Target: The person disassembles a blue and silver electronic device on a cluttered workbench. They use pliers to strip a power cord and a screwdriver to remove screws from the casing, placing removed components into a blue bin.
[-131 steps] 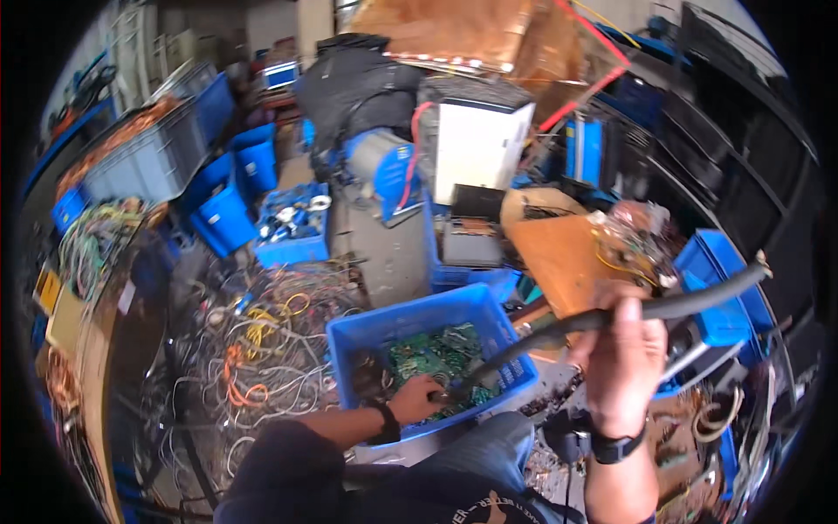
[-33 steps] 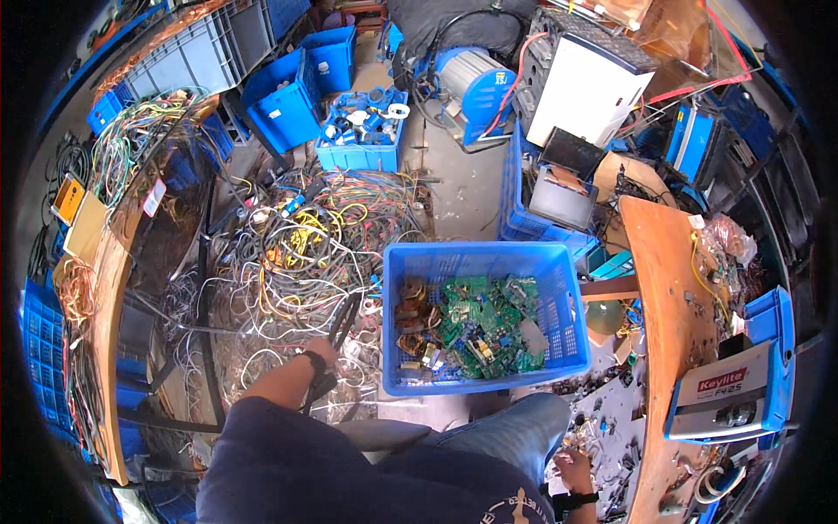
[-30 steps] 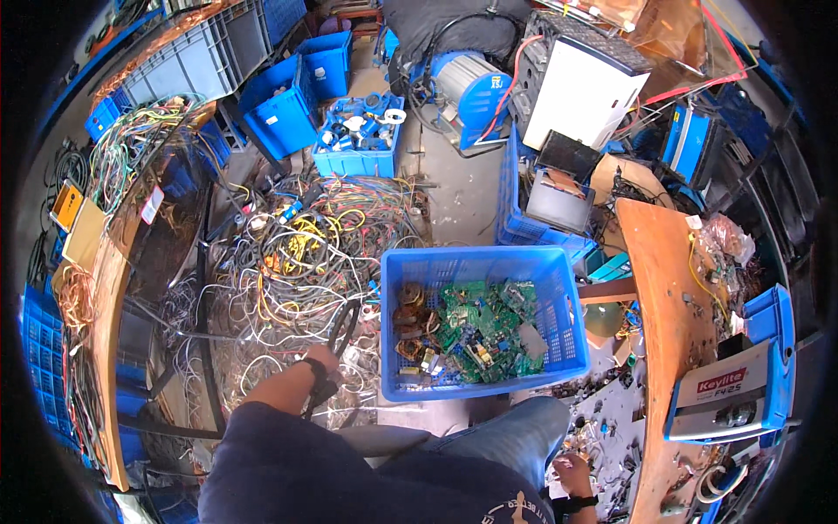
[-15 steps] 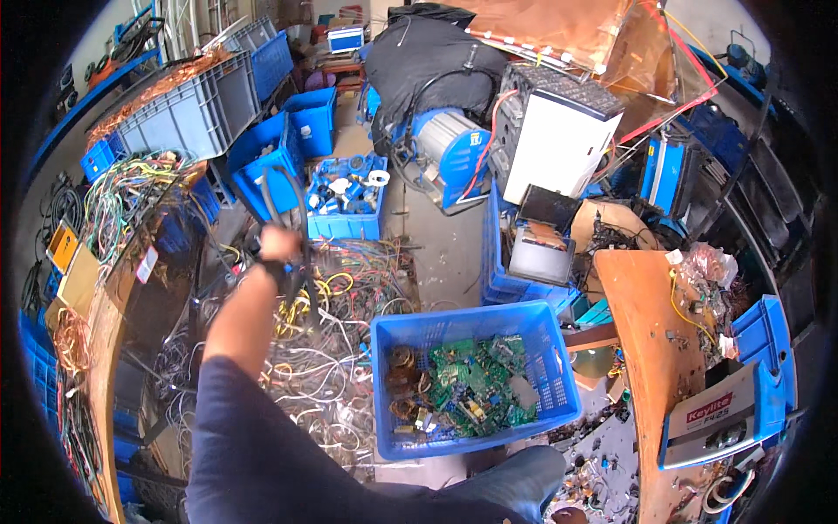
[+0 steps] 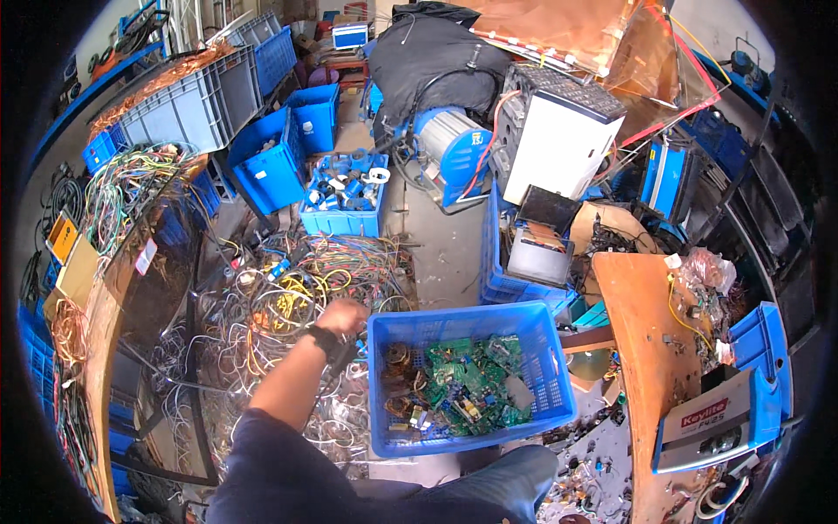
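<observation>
My left hand (image 5: 344,316), a dark band around its wrist, is over the cable heap just left of a blue crate (image 5: 468,444). Its fingers are curled closed around what looks like a black strip (image 5: 347,358), which hangs beside the wrist; its far end is unclear. Green circuit boards (image 5: 471,375) fill much of the crate, with copper coils (image 5: 398,360) along its left side. Under my arm spreads a tangle of white, yellow and coloured cables (image 5: 253,336). A black frame edge (image 5: 202,428) stands to the left. My right hand does not show.
A small blue crate of blue and white parts (image 5: 351,194) lies ahead, near a blue motor (image 5: 449,148) and a white cabinet (image 5: 563,144). Wooden tables flank me, left (image 5: 106,349) and right (image 5: 628,349). Small scraps (image 5: 594,463) litter the floor at lower right.
My left hand has come nearer and to the right, from before the far blue crates to beside the circuit-board crate. Black strips no longer stand up around it; a black frame edge now shows at left.
</observation>
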`<state>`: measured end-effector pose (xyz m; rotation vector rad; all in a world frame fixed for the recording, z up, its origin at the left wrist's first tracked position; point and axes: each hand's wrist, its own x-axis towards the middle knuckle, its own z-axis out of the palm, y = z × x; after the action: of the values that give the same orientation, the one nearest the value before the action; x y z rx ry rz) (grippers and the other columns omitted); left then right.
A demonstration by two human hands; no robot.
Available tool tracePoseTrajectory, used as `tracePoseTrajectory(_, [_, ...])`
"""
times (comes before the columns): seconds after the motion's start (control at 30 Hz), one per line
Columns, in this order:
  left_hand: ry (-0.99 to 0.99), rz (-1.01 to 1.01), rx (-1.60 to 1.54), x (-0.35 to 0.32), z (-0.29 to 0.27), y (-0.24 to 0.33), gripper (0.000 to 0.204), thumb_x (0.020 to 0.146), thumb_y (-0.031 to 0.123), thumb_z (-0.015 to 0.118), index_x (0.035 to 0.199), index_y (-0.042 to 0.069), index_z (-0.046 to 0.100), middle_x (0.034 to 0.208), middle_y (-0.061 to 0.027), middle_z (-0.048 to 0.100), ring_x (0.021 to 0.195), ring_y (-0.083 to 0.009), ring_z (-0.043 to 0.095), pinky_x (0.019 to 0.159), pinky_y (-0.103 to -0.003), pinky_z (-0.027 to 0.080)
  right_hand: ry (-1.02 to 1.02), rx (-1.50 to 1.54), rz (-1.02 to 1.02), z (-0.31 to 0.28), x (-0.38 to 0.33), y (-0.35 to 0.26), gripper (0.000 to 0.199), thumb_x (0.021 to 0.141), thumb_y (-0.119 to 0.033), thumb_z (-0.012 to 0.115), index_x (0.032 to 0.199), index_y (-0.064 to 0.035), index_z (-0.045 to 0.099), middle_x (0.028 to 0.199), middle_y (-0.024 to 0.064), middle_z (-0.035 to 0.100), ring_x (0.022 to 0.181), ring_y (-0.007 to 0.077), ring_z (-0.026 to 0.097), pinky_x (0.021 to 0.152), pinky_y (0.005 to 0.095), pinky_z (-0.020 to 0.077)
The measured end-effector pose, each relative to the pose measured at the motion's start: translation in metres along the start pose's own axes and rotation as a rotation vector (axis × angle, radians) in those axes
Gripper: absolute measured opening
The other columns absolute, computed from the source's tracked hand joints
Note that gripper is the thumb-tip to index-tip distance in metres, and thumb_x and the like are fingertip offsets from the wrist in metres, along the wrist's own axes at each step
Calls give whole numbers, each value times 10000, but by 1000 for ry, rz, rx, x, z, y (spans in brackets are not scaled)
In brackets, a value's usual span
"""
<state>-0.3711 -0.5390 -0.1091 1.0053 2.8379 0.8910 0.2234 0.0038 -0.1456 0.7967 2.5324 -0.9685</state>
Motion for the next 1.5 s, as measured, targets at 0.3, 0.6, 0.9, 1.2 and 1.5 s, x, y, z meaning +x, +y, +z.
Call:
tracePoseTrajectory(0.3, [-47,-553,-490,32,4,135,350,784,265,708,960,-38,700,796,-142,688,689,-213,658,668,-354,514,-37,98,116,6,-12,17,337,823,-178,593,1118,-16,610,1110,229,609,1006,377,572,850,476,458])
tracePoseTrajectory(0.6, [-318,38,-404,61,59,278,305,810,277,705,908,-11,675,881,-183,698,823,-278,675,753,-375,518,89,142,64,34,-47,67,376,840,-242,594,1154,-37,618,1201,211,589,1166,389,509,1005,497,394])
tracePoseTrajectory(0.9, [-396,467,-421,45,107,436,214,817,194,712,933,27,649,843,-148,668,778,-298,659,709,-394,518,261,206,215,28,-100,29,374,916,-215,451,1240,-116,609,1272,161,580,1221,364,486,1049,457,371])
tracePoseTrajectory(1.2, [-288,558,-404,19,133,490,163,785,146,720,868,38,631,821,-136,633,806,-332,630,729,-422,503,248,273,184,32,-134,47,492,768,-156,585,1257,-99,591,1276,176,558,1175,364,507,1022,456,405])
tracePoseTrajectory(1.5, [-193,477,-551,36,125,503,119,804,69,724,883,3,666,824,-107,683,731,-205,683,662,-309,535,590,668,255,56,-117,39,184,876,-106,657,1004,26,654,784,64,670,678,123,616,594,265,494])
